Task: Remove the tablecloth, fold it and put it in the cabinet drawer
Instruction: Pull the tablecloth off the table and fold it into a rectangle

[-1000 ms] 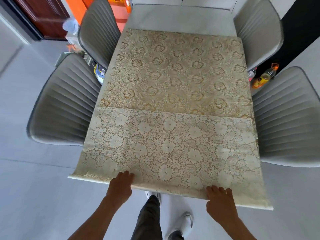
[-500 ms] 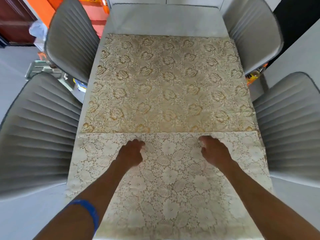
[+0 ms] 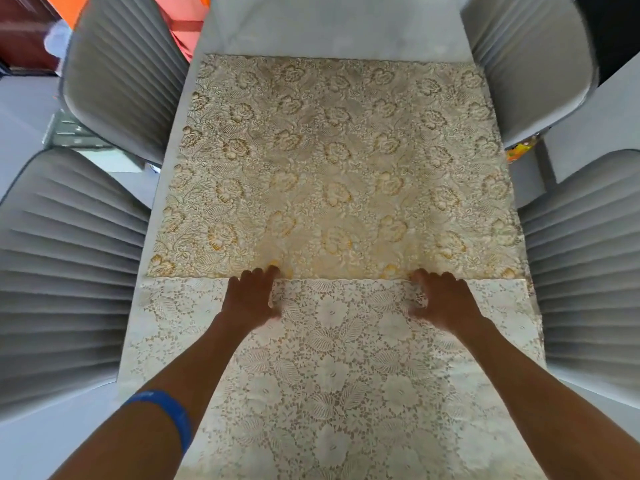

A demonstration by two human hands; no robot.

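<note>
A cream and gold floral lace tablecloth point(image 3: 332, 161) lies along the grey table point(image 3: 332, 26). Its near part is folded back over itself as a paler flap point(image 3: 332, 368) that reaches toward me. My left hand point(image 3: 250, 296) and my right hand point(image 3: 445, 297) sit side by side on the flap's far edge. The fingers of both curl over that edge and the thumbs press on the lace. Both hands look closed on the cloth, though they are slightly blurred. A blue band circles my left forearm.
Grey ribbed chairs flank the table: two on the left point(image 3: 124, 74) point(image 3: 62, 271) and two on the right point(image 3: 530, 60) point(image 3: 588, 265). The table's far end is bare. An orange bottle point(image 3: 519, 150) stands on the floor at the right, and clutter lies behind the left chairs.
A second ago my hands were at the near hanging fold. They reached forward to the flap's far edge and now sit on it, and my view has moved closer over the table.
</note>
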